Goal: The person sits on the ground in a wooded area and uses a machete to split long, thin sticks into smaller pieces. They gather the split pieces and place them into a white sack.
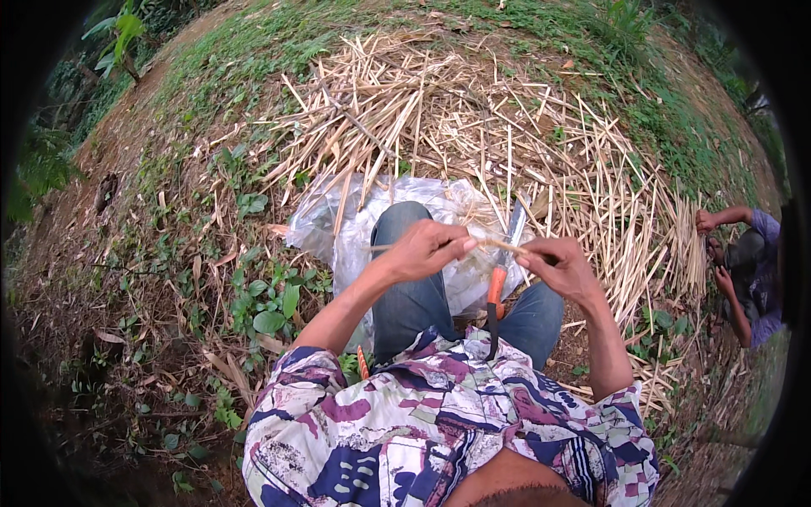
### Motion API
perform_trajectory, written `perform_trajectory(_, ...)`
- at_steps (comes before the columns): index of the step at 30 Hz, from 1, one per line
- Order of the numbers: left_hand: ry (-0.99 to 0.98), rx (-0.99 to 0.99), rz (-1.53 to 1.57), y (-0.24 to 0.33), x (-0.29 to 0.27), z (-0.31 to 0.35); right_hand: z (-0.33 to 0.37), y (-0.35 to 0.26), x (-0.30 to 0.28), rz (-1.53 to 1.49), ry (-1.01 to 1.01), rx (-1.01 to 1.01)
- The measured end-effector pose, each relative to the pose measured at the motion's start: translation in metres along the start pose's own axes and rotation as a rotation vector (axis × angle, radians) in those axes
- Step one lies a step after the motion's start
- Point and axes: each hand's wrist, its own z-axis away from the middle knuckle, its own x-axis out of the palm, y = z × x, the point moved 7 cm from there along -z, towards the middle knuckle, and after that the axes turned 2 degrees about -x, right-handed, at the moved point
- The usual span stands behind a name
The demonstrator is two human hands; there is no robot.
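Above my knees, my left hand [429, 250] pinches a thin pale stick [498, 244] that looks like split bamboo. My right hand [559, 264] grips the same stick toward its other end, so a short length spans between the two hands. One end pokes out to the left behind my left hand. Just below the stick, a knife [497, 287] with an orange handle rests by my right knee, its blade pointing away from me. Neither hand touches the knife. Beneath the hands lies a crumpled clear plastic sheet [351, 253].
A wide heap of pale split sticks [380, 110] spreads across the ground ahead and to the right. Leafy plants [269, 308] grow at my left. At the far right another person [752, 262] holds a bundle of sticks [686, 245]. The ground slopes, with grass farther off.
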Motion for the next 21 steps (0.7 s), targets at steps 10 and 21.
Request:
perform_trajectory(10,0.505,-0.317,1.302,-0.056,0.021,-0.003,-0.032,0.013,-0.003,-1.137,0.694,0.017)
perform_trajectory(21,0.339,-0.749,1.225,-0.086,0.111,0.016,-0.072,0.078,0.045,-0.589,0.474,0.328)
